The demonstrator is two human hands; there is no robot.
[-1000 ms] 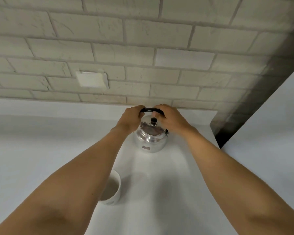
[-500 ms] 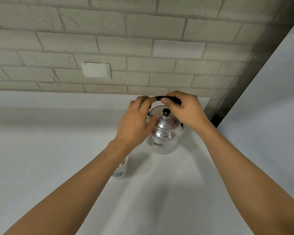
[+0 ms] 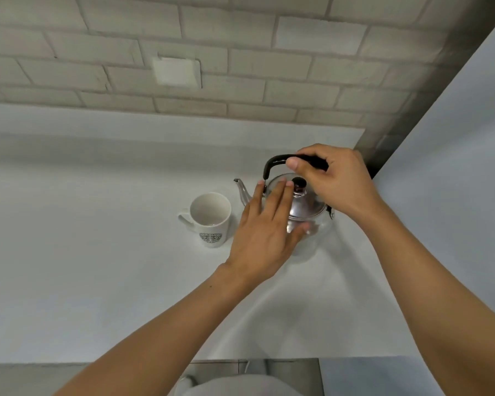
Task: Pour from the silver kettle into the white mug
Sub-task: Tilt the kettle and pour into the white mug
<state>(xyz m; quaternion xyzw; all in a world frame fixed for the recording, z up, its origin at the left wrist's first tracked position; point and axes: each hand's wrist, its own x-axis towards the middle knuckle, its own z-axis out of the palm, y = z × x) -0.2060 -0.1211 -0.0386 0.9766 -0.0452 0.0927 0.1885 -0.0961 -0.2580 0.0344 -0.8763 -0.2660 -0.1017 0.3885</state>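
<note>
The silver kettle (image 3: 306,207) stands on the white counter (image 3: 97,267), its thin spout pointing left toward the white mug (image 3: 210,218). The mug is upright just left of the kettle, with a dark logo on its side, its handle to the left and its inside looking empty. My right hand (image 3: 335,181) is closed around the kettle's black arched handle. My left hand (image 3: 265,232) lies flat with spread fingers against the kettle's left side and lid, hiding part of the body.
A pale brick wall with a white blank plate (image 3: 177,71) runs behind the counter. A tall white panel (image 3: 455,195) closes off the right side close to the kettle. The counter's front edge (image 3: 126,362) runs below my forearms.
My left hand has let go of the black handle and dropped to the kettle's side. The view has shifted, so the mug, earlier hidden behind my left arm, now shows fully.
</note>
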